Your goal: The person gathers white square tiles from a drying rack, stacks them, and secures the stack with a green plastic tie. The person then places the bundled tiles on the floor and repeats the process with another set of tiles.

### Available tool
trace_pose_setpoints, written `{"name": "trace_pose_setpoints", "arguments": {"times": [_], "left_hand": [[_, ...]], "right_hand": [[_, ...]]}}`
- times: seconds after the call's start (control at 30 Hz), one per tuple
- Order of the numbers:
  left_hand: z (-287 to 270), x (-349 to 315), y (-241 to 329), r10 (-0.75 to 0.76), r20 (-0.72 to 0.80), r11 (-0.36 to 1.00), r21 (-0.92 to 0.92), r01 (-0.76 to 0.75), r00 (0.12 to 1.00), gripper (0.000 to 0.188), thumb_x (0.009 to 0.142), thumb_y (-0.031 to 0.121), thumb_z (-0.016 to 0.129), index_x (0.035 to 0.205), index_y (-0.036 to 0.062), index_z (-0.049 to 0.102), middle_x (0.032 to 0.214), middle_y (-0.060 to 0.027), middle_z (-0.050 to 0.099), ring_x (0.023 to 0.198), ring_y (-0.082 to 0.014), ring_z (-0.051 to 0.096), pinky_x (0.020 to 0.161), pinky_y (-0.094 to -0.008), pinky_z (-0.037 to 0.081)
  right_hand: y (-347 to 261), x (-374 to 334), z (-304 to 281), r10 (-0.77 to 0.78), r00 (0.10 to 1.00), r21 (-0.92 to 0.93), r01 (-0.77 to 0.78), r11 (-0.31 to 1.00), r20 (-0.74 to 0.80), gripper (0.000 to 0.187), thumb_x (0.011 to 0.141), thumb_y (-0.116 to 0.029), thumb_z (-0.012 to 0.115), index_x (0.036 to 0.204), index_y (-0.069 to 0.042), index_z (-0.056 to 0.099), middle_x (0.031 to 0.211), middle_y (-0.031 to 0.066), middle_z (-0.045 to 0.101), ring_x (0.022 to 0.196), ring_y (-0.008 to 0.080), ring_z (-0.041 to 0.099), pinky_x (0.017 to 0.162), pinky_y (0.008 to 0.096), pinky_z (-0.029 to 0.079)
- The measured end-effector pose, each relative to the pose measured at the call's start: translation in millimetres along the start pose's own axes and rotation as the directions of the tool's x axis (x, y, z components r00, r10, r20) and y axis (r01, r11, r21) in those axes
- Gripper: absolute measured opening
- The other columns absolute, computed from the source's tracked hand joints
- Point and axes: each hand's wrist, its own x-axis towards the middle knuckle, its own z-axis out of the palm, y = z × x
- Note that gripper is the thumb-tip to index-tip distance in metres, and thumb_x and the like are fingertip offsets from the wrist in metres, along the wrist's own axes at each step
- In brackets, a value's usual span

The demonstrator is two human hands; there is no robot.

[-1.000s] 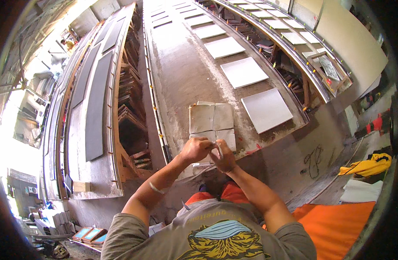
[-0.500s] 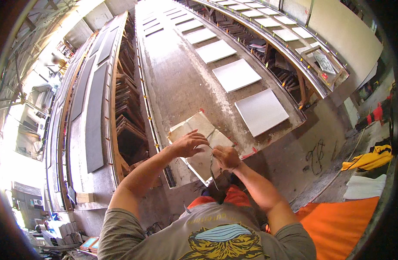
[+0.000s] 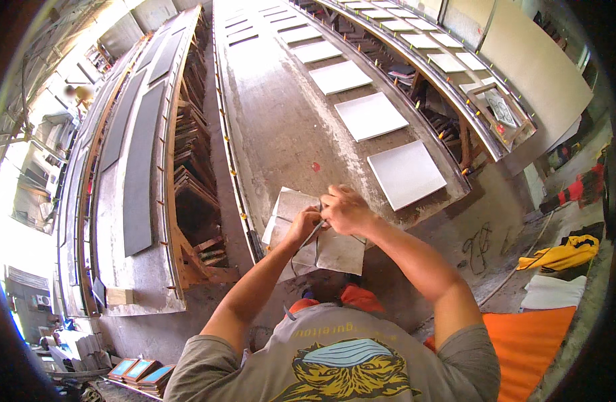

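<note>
A flat cream bundle [image 3: 341, 253] of sheets or boards lies at the near end of the long middle table, with some corners sticking out at its left. A thin dark cord [image 3: 313, 236] passes over the bundle, and its loose part hangs down beside my left wrist. Above the bundle's middle, my left hand [image 3: 306, 224] is closed in a pinch on the cord. Touching it on the right, my right hand [image 3: 348, 209] is also closed, with its fingers curled at the same spot on the cord. The exact crossing of the cord is hidden by my fingers.
White square panels [image 3: 407, 174] run in a row along the table's right side. Dark long panels [image 3: 145, 171] lie on the left table [image 3: 167, 281]. A right-hand table carries more white panels and a framed screen [image 3: 499, 110]. Orange cloth [image 3: 532, 348] and a yellow cloth [image 3: 563, 253] lie at right.
My left hand has gone from hovering with loose fingers to pinching the cord. My right hand has risen to meet it. The bundle has turned and sits nearer the table's front edge.
</note>
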Motion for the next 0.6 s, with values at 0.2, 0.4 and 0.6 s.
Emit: {"name": "trace_pose_setpoints", "arguments": {"times": [0.2,0.4,0.6], "left_hand": [[-9,-2,25,-0.108,0.011,0.653,-0.754,0.079,0.994,0.021,0.084,-0.001,0.076,0.103,0.0025,0.068,0.095,-0.0052,0.070,0.088,-0.0117,0.064,0.076,-0.0317,0.054],[-14,2,8,-0.027,0.118,0.731,-0.675,0.100,0.993,0.024,0.086,-0.002,0.076,0.108,-0.0024,0.065,0.095,-0.0052,0.071,0.088,-0.0126,0.066,0.077,-0.0316,0.056],[-25,6,24,-0.068,0.120,0.652,-0.746,0.135,0.990,0.021,0.090,0.009,0.076,0.109,0.0010,0.069,0.094,-0.0036,0.071,0.086,-0.0127,0.065,0.075,-0.0313,0.054]], "right_hand": [[-17,78,3,0.362,0.881,0.128,-0.415,0.901,0.305,0.022,0.083,-0.027,0.071,0.094,-0.009,0.077,0.098,0.0229,0.073,0.094,0.0404,0.071,0.082,0.0505,0.057],[7,97,49,0.395,0.848,0.274,-0.498,0.823,0.354,0.021,0.080,-0.023,0.073,0.084,-0.003,0.076,0.082,0.0240,0.072,0.082,0.0382,0.073,0.077,0.0471,0.057],[4,96,41,0.433,0.835,0.429,-0.547,0.719,0.339,0.032,0.082,-0.033,0.076,0.082,-0.001,0.074,0.075,0.0225,0.070,0.076,0.0343,0.073,0.071,0.0449,0.056]]}}
